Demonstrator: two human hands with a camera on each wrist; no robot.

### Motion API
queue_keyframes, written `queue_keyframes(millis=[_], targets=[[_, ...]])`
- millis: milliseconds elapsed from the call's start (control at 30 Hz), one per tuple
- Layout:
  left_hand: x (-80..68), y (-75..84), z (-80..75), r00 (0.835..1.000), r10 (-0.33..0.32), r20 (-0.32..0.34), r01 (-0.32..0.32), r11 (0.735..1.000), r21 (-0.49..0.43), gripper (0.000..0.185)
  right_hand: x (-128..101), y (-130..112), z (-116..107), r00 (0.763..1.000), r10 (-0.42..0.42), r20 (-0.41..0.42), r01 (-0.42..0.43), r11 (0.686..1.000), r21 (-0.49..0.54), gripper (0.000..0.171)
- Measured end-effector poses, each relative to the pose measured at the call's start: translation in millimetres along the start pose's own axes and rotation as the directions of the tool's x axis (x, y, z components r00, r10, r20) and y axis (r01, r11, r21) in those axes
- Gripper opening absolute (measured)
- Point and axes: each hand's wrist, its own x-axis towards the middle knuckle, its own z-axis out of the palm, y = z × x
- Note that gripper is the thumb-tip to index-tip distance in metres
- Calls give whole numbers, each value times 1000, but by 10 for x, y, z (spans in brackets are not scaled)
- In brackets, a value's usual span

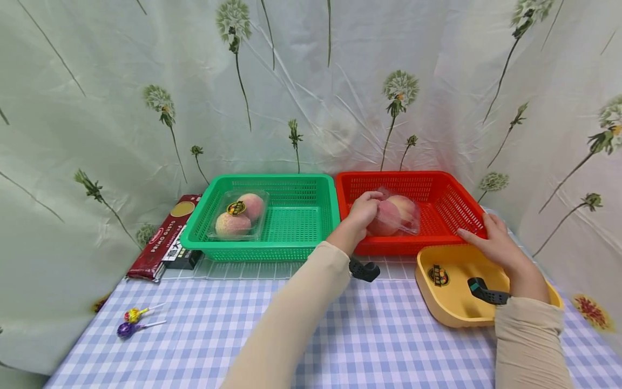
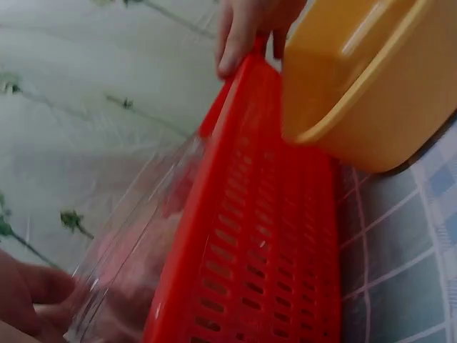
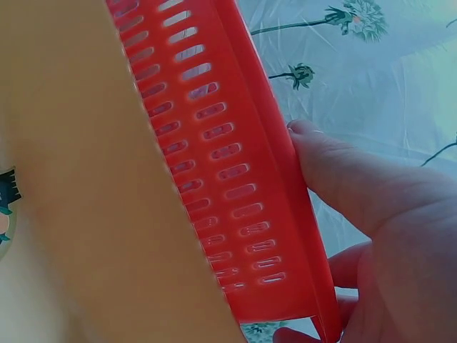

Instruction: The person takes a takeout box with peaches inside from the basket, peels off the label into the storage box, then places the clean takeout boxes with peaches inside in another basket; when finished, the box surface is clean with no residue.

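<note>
A clear plastic pack of peaches [image 1: 398, 215] lies in the red basket [image 1: 437, 177]. My left hand [image 1: 366, 208] grips the pack's left end. In the left wrist view the pack [image 2: 136, 243] is a blur behind the red basket wall [image 2: 250, 250], with my left fingers [image 2: 28, 293] on it. My right hand [image 1: 481, 235] holds the red basket's front right rim. The right wrist view shows my right hand's thumb [image 3: 335, 171] lying along that rim [image 3: 250, 114]. In the left wrist view the right hand's fingers [image 2: 239, 32] sit on either side of the rim.
A green basket [image 1: 291, 251] to the left holds another peach pack [image 1: 238, 216]. A yellow tray [image 1: 452, 308] sits in front of the red basket. A red pasta box [image 1: 162, 237], a black box [image 1: 182, 258] and two lollipops [image 1: 131, 321] lie at the left.
</note>
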Motion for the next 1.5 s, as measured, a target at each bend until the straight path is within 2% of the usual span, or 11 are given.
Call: queue_keyframes(millis=[200, 300, 367, 533, 633, 733, 867, 1033, 1100, 1300, 1500], targets=[[48, -10, 48, 1000, -22, 19, 20, 997, 77, 31, 17, 12, -4, 1000, -5, 2, 5, 1000, 4, 97], [60, -40, 66, 999, 22, 26, -28, 969, 245, 39, 20, 16, -4, 1000, -7, 2, 7, 1000, 7, 97], [54, -72, 98, 997, 68, 36, -77, 895, 438, 47, 18, 22, 0, 1000, -8, -1, 8, 1000, 5, 97], [-2, -129, 215, 992, 113, 48, -108, 614, 782, 57, 13, 34, 21, 1000, -7, -11, 7, 1000, 3, 95], [-20, -134, 240, 992, 109, 69, -118, 552, 825, 46, 18, 39, 33, 1000, -7, -18, 7, 1000, 4, 95], [-32, -127, 228, 984, 113, 137, -177, 543, 821, 37, 25, 40, 43, 999, -10, -30, 10, 1000, 1, 93], [-25, -125, 197, 968, 113, 222, -246, 571, 783, 40, 34, 33, 54, 999, -20, -36, 20, 1000, -2, 91], [5, -142, 192, 939, 230, 256, -340, 510, 790, 41, 41, 28, 49, 999, -16, -33, 16, 1000, -1, 92], [-5, -156, 190, 918, 313, 244, -376, 490, 786, 39, 46, 26, 48, 999, -16, -33, 16, 1000, 3, 92], [-144, -200, 131, 821, 549, 154, -488, 537, 688, 29, 51, 29, 45, 999, -14, -38, 15, 1000, 9, 91], [-333, -223, 7, 755, 636, 156, -572, 524, 631, 27, 40, 37, 47, 999, -7, -35, 7, 1000, 0, 93]])
